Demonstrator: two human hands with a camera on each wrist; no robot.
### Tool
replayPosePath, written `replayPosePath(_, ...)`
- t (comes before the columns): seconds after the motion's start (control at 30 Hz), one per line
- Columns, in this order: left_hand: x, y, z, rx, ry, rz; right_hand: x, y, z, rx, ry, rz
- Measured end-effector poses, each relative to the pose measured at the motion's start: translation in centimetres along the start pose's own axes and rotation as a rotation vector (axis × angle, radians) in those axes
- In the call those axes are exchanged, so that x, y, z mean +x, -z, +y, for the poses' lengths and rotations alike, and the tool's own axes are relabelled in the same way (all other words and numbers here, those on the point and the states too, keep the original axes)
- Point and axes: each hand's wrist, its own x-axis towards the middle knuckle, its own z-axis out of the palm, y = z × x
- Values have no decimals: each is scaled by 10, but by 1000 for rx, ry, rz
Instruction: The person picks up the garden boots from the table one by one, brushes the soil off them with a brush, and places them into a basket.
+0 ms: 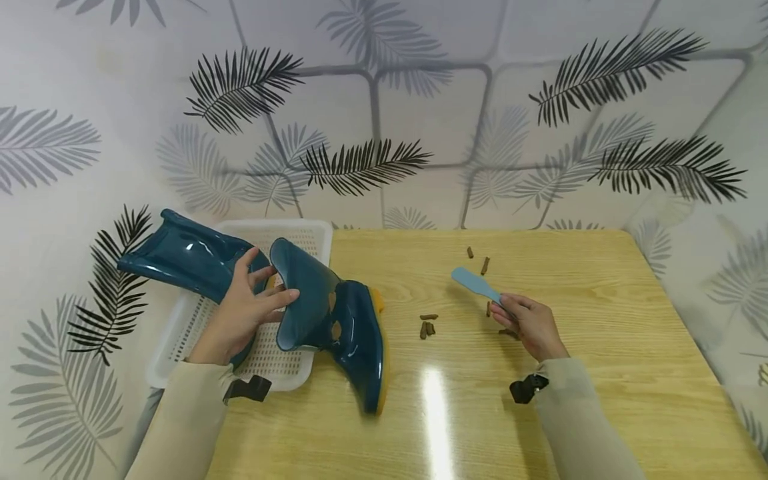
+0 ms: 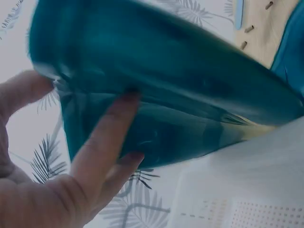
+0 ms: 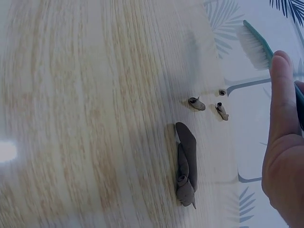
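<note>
My left hand (image 1: 247, 303) grips the shaft of a dark blue rain boot (image 1: 363, 333) near its open top, thumb at the rim. This boot has a yellow sole and brown patches around the ankle; its toe points toward the front of the table. In my right hand (image 1: 531, 323) is a light blue brush (image 1: 477, 281), raised over the table. White bristles show on the brush (image 3: 256, 45) in the right wrist view. Another blue rain boot (image 1: 192, 253) lies across a white plastic basket (image 1: 321, 233), partly hidden behind my left hand.
Several small brown rolled pieces (image 1: 429, 329) lie scattered on the wooden table (image 1: 570, 413), some beneath the right hand. The basket stands at the table's left side. A wall with printed leaves (image 1: 360, 167) rises behind the table.
</note>
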Motion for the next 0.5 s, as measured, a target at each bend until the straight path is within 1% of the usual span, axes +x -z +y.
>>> replayPosePath(0.07, -3, -3, 1, 5, -13, -41, -1, 0, 1, 6, -2, 1)
replayPosePath(0.17, -3, -10, 0, 8, -42, -80, -1, 1, 2, 10, -3, 1)
replayPosePath(0.23, -1, -14, -1, 6, -64, -81, 0, 1, 3, 8, -6, 0)
replayPosePath(0.3, 2, -19, -3, -19, -98, -72, 0, 1, 3, 5, -7, -3)
replayPosePath(0.37, 8, -23, -5, -81, -137, -60, 0, 2, 4, 6, -6, -10)
replayPosePath(0.5, 23, -34, -7, -294, -240, -46, 0, 3, 4, 15, 2, -17)
